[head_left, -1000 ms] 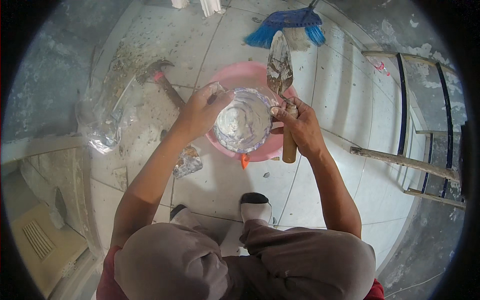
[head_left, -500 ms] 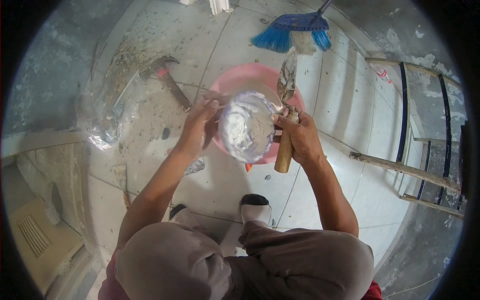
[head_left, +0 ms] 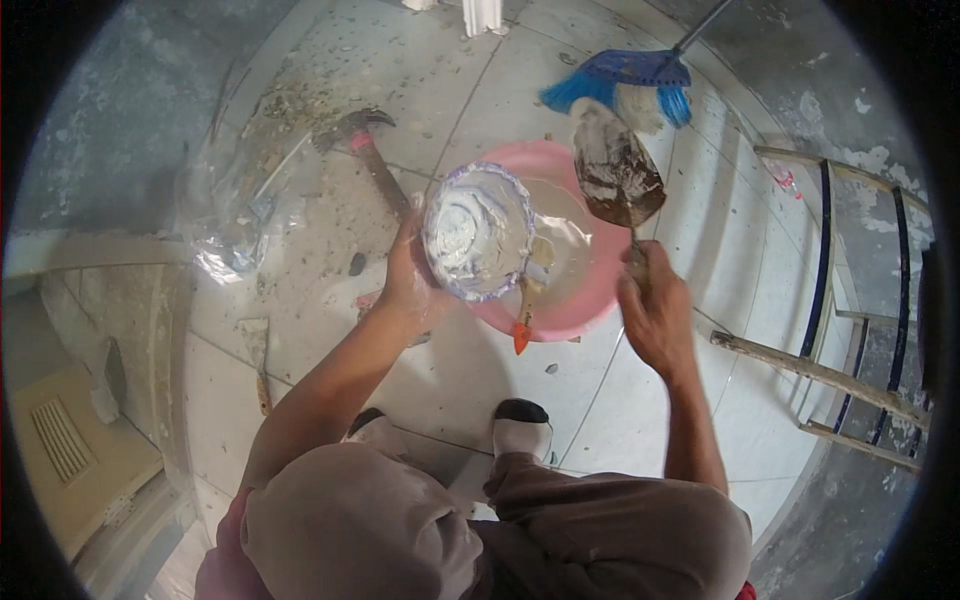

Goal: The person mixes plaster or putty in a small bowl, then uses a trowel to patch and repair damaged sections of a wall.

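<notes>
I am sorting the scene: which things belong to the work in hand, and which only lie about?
In use: small bowl in left hand; trowel in right hand; pink basin beneath.
Lying about: hammer, blue broom, scraper, plastic bag, ladder.

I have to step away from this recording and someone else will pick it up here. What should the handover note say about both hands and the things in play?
Left hand: grips a small bowl smeared with white paste, tilted over the pink basin.
Right hand: holds a trowel, blade raised above the basin's far rim, dirty with paste.
Basin: on the tiled floor, pale liquid inside; an orange-tipped tool rests over its near rim.
Done: the bowl looks mostly emptied.
Left: paste clings to the bowl's walls.
Nearby: hammer, blue broom.
</notes>
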`<state>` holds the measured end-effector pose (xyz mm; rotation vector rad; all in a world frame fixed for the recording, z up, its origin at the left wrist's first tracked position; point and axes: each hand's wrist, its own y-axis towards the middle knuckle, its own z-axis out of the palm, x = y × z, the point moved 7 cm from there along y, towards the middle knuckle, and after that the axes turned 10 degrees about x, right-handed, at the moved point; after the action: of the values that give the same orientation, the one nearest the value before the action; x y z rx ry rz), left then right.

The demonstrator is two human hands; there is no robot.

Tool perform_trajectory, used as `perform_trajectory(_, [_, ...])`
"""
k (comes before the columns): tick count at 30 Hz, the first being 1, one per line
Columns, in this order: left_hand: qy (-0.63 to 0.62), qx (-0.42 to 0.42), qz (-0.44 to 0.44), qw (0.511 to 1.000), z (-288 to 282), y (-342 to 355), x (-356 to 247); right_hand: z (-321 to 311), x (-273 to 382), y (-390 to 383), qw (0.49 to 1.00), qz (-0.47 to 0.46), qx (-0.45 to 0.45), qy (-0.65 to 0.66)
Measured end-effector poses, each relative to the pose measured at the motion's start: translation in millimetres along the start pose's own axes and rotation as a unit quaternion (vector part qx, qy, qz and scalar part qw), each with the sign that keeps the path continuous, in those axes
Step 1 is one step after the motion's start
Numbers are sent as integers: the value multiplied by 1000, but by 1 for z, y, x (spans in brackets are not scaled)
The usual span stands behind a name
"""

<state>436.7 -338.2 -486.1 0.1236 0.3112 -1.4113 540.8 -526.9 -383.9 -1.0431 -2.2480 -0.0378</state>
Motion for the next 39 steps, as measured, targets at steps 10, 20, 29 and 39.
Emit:
perform_trajectory(10, [168, -80, -59, 981, 7, 12, -25, -15, 87, -12, 871, -186, 35, -454])
perform_trajectory(20, [301, -84, -115, 943, 7, 14, -23, 0, 95, -3, 845, -128, 119, -506])
perform_trajectory(29, [363, -32, -138, 921, -16, 18, -17, -4, 86, -12, 885, -112, 201, -406])
perform_trajectory(39, [480, 3, -121, 869, -1, 28, -27, 5, 66, -9, 918, -39, 215, -331])
